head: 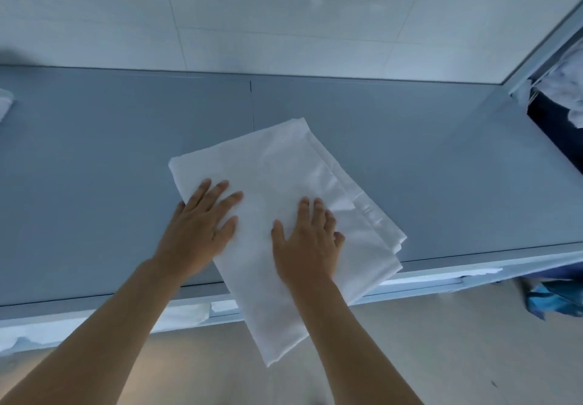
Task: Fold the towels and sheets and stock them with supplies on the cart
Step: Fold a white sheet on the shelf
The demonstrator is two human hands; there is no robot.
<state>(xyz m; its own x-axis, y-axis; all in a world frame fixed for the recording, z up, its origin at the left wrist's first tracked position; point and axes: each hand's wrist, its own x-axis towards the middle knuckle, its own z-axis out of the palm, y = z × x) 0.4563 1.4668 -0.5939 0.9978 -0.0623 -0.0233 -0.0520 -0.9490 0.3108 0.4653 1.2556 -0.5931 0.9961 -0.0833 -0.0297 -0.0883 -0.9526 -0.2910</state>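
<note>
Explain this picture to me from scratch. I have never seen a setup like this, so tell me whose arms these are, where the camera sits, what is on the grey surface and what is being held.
There is no machine here. The arms belong to a person wearing a wide-angle camera on the head, so this single picture looks forward and down at their own hands.

The grey table stands against a pale tiled wall. On it lies a folded white sheet, set at a slant, with its near end hanging over the table's front edge.

The left hand and the right hand both lie flat on the sheet with fingers spread. Nothing is gripped; they look to be pressing or smoothing the fold.

More white cloth peeks in at the far left edge, a pile of white linen sits at the upper right, and something blue lies on the floor at right.
</note>
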